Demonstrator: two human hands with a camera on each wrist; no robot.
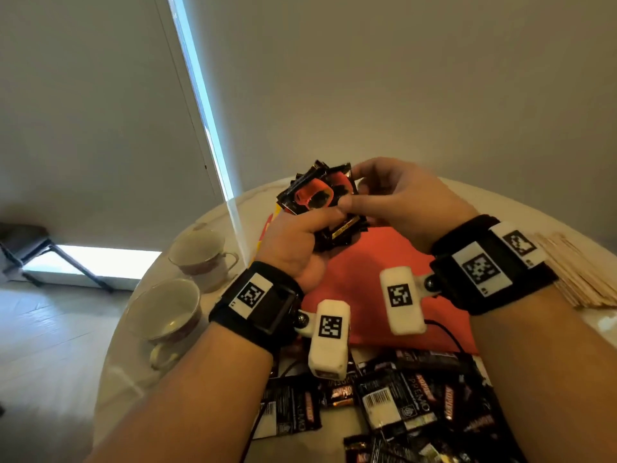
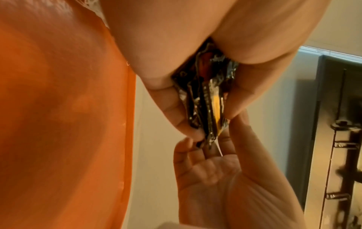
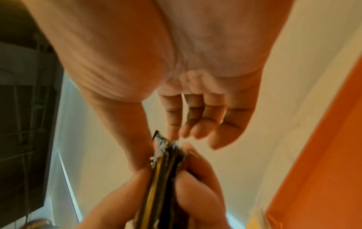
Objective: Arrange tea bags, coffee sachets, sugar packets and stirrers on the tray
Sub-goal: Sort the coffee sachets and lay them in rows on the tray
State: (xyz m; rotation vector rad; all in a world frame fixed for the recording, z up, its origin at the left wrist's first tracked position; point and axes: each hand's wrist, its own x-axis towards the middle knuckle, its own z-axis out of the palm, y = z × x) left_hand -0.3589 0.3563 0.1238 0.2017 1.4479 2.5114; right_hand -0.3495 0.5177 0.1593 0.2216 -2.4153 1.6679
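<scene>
A stack of black coffee sachets [image 1: 314, 195] with a red cup print is raised above the red tray [image 1: 384, 262]. My left hand [image 1: 317, 225] grips the stack's lower part between thumb and fingers. My right hand [image 1: 355, 187] meets it from the right and pinches the stack's upper edge, thumb on the front face and index finger curled over the top. In the right wrist view the sachets [image 3: 164, 167] show edge-on, with the other fingers [image 3: 195, 128] loosely curved clear of them. In the left wrist view the stack [image 2: 211, 99] sits squeezed in my left palm.
Several loose black sachets [image 1: 400, 402] lie heaped at the round white table's [image 1: 494, 198] near edge. Two tea cups [image 1: 200, 252] [image 1: 163, 309] stand to the tray's left. A bundle of wooden stirrers [image 1: 577, 269] lies at the right edge.
</scene>
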